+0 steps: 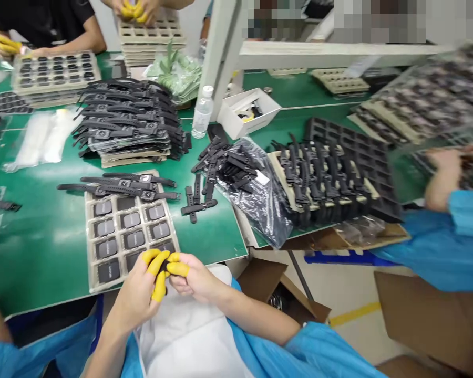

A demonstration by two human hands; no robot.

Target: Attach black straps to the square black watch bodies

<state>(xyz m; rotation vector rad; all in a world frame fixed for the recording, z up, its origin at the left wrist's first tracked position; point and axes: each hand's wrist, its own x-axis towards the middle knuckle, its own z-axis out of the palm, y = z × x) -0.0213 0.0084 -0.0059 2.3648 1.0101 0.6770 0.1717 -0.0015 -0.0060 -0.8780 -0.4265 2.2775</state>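
Observation:
My left hand and my right hand, with yellow finger cots on several fingers, meet over my lap at the near table edge. Pinched between their fingertips is a small black watch part, mostly covered by the fingers. Just beyond my left hand lies a beige tray whose compartments hold square black watch cases. Across the tray's far end rest several smartwatches with black straps. Loose black watch straps lie on the green table to the right of the tray.
A tall stack of strapped watches stands behind the tray. A water bottle, a white box and a plastic bag of straps sit farther right. Co-workers' hands are at the right and far left. An open carton stands below.

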